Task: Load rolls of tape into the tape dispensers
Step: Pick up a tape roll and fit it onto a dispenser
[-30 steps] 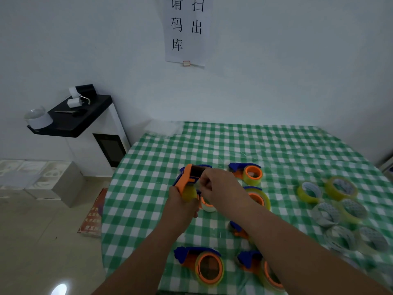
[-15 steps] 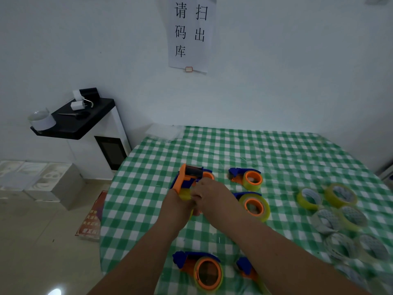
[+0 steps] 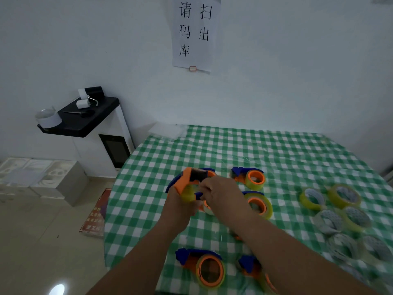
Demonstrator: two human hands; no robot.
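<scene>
We see both hands raised over the green checked table (image 3: 276, 158). Our left hand (image 3: 180, 206) grips an orange and blue tape dispenser (image 3: 190, 182) by its handle, fingers curled round it, holding it above the table surface with its dark front end tilted up and away from us. A yellowish tape roll (image 3: 188, 193) sits in the held dispenser, just above the left hand. Our right hand (image 3: 223, 198) is at the dispenser's right side, fingers bent and pinching at something small near the roll; we cannot tell exactly what the fingertips hold, as the view is blurred there

On the table beyond the hands lies a loaded dispenser (image 3: 248, 176) with an orange core. Just right of the right hand lies a second loaded dispenser (image 3: 258, 204), its yellow roll tilted. Near the table's front edge lie a third dispenser (image 3: 202, 266) with a large orange hub and a fourth dispenser (image 3: 253, 268), partly hidden by the right forearm

Well apart to the right, a cluster of loose tape rolls (image 3: 340, 211) lies flat on the cloth, some yellow, some clear

On the wall hangs a paper sign (image 3: 194, 33) with printed characters. Left of the table stands a white cabinet (image 3: 106, 145) with a black shelf (image 3: 83, 118) carrying small items
</scene>
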